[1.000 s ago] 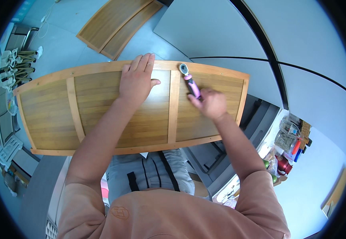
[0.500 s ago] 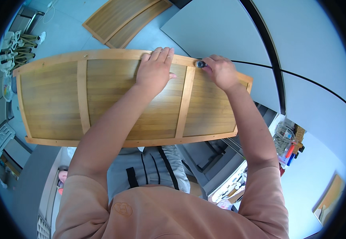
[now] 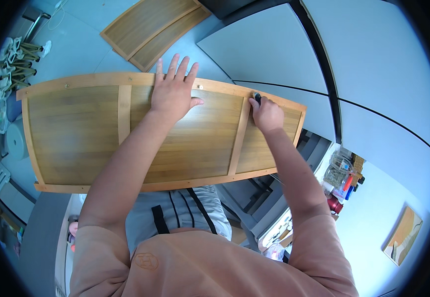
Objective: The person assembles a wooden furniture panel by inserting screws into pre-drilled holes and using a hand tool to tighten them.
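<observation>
A long wooden panel [image 3: 76, 128] with a lighter frame and two crossbars lies across in front of me. My left hand [image 3: 172, 96] rests flat on its far part, fingers spread over the far rail and thumb out to the side. Close to the far end of the right crossbar, my right hand [image 3: 268, 116] is closed round a short black-and-silver hand tool [image 3: 257, 97], held against the far rail. The tool's working end is hidden. Small metal fittings [image 3: 200, 87] sit along that rail, one just right of my left hand.
Two more wooden panels [image 3: 150, 29] lie overlapping on the floor beyond. Large pale cabinet doors [image 3: 274, 49] stand at the far right. Folded stools [image 3: 19, 64] are at the far left. A shelf with jars [image 3: 338, 171] is on the right, and a grey surface [image 3: 42, 237] at the near left.
The panel sits slightly lower in view and is tilted more, its right end nearer. My left hand has shifted left and spread its fingers. My right hand has turned with the tool, now more upright.
</observation>
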A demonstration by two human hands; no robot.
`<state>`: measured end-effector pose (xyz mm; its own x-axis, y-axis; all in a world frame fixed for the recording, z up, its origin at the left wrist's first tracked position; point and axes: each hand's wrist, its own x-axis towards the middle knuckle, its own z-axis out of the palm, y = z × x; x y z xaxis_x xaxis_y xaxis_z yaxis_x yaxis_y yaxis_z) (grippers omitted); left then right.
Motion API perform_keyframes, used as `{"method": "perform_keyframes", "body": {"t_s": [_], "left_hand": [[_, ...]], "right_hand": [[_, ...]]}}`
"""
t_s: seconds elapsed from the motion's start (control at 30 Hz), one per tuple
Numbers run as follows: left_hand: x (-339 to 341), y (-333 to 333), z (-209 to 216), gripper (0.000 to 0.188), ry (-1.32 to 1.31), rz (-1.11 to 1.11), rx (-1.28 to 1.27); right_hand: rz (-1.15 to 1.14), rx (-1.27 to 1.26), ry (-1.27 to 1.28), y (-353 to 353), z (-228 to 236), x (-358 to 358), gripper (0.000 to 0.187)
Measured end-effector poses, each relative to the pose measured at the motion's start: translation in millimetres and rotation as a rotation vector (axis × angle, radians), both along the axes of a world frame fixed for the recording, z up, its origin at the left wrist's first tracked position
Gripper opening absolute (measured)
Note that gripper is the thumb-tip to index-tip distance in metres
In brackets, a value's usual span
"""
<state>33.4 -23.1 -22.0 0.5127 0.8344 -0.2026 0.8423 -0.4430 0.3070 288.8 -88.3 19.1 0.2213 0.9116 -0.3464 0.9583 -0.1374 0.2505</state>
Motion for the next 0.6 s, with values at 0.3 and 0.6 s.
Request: {"method": "perform_keyframes", "body": {"t_s": [0.3,0.6], "left_hand": [[-7.3,-1.7,-17.7,0.081,-0.110,-0.025,0.016],[-7.7,-4.3,-19.8,0.081,-0.144,-0.022,0.036]], "right_hand": [[-0.343,0.067,0.097,-4.1,-4.1,-9.3,0.041],[-0.070,0.222,0.326,-9.4,-1.9,12.8,0.030]]}}
